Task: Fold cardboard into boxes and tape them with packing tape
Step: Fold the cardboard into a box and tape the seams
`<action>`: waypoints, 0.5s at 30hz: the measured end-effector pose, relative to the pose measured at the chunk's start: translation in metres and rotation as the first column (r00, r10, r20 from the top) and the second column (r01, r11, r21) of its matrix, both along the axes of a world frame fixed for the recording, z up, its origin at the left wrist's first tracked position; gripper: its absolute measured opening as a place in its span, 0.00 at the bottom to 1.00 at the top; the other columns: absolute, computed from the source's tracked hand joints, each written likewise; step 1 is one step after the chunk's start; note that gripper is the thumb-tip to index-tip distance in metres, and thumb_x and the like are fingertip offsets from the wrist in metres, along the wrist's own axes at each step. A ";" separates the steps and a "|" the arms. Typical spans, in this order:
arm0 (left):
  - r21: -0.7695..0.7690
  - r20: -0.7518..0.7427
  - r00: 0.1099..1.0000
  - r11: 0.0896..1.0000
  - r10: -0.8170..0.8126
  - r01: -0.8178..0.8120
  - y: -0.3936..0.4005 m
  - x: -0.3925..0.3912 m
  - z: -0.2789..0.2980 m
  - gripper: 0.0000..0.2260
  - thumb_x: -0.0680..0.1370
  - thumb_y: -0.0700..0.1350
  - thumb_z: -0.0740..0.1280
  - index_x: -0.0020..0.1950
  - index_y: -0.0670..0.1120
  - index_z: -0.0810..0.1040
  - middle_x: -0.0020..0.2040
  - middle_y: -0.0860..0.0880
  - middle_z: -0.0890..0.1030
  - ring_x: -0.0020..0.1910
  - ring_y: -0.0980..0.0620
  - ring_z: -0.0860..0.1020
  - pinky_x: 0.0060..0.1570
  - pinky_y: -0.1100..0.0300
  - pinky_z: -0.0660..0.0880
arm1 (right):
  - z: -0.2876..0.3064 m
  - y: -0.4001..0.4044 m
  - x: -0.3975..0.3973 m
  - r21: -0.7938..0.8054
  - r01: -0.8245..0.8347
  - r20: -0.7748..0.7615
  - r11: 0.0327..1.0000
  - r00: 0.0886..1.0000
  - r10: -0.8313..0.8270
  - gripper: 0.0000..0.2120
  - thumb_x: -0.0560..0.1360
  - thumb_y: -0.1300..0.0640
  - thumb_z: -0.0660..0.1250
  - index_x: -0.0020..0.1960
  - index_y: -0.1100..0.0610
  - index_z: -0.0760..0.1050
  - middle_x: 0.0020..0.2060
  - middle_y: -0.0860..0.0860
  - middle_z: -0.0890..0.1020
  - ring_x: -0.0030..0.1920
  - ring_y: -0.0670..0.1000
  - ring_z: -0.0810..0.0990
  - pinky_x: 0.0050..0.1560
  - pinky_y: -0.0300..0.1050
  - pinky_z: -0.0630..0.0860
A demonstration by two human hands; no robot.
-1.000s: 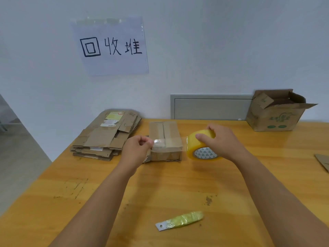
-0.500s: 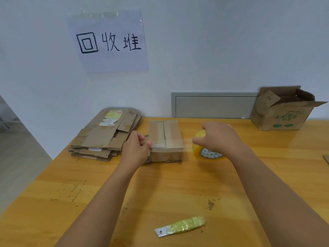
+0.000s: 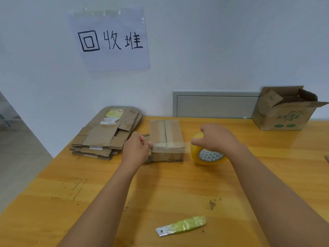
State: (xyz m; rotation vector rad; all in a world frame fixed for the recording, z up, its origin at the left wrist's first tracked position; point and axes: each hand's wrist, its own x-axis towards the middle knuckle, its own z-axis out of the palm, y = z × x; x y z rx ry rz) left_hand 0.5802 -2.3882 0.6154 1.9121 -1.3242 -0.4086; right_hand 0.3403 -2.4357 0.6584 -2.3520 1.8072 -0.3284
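My left hand (image 3: 136,150) is curled at the left near corner of the small cardboard box (image 3: 166,139), its fingertips pinching the end of the clear tape strip (image 3: 169,146) against the box. My right hand (image 3: 218,137) grips the yellow roll of packing tape (image 3: 207,154) from above, fingers wrapped over its rim, just to the right of the box. The strip runs from the roll across the near edge of the box top. The box sits on the wooden table (image 3: 160,189), near its far side. Left of it lies a stack of flattened cardboard (image 3: 105,134). An open carton (image 3: 284,111) stands at the far right corner. Near me lies a utility knife (image 3: 181,225) with a yellow-green handle. On the wall hangs a paper sign (image 3: 110,40).
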 end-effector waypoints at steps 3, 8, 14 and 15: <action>0.014 -0.021 1.000 1.000 0.000 0.001 -0.001 0.002 -0.002 0.10 0.79 0.46 0.70 0.46 0.46 0.69 0.39 0.50 0.73 0.36 0.53 0.70 0.36 0.58 0.69 | -0.002 -0.001 0.002 0.009 0.006 -0.007 1.000 1.000 -0.006 0.15 0.73 0.40 0.65 0.42 0.52 0.71 0.38 0.49 0.76 0.38 0.48 0.72 0.39 0.46 0.67; 0.040 -0.098 0.995 0.999 -0.012 0.016 -0.004 0.006 -0.003 0.11 0.78 0.46 0.71 0.44 0.47 0.69 0.40 0.49 0.73 0.40 0.49 0.73 0.46 0.52 0.74 | -0.002 -0.001 0.005 0.014 0.009 -0.035 1.000 0.999 -0.008 0.15 0.74 0.40 0.65 0.41 0.51 0.70 0.38 0.49 0.76 0.38 0.48 0.72 0.40 0.46 0.67; 0.119 -0.386 0.923 0.992 0.004 0.045 -0.005 0.011 -0.008 0.08 0.77 0.43 0.72 0.47 0.44 0.73 0.48 0.41 0.79 0.43 0.48 0.74 0.45 0.53 0.73 | -0.006 -0.002 0.008 0.046 0.016 -0.034 0.999 0.999 -0.015 0.15 0.74 0.40 0.65 0.45 0.52 0.72 0.39 0.48 0.77 0.39 0.48 0.73 0.38 0.45 0.67; 0.131 -0.435 0.900 0.990 0.007 0.056 -0.005 0.011 -0.008 0.07 0.77 0.42 0.71 0.47 0.44 0.73 0.47 0.42 0.78 0.43 0.50 0.74 0.46 0.53 0.73 | -0.007 -0.002 0.008 0.046 0.014 -0.031 0.999 0.999 -0.013 0.15 0.74 0.40 0.65 0.46 0.52 0.72 0.39 0.48 0.76 0.39 0.47 0.73 0.39 0.45 0.68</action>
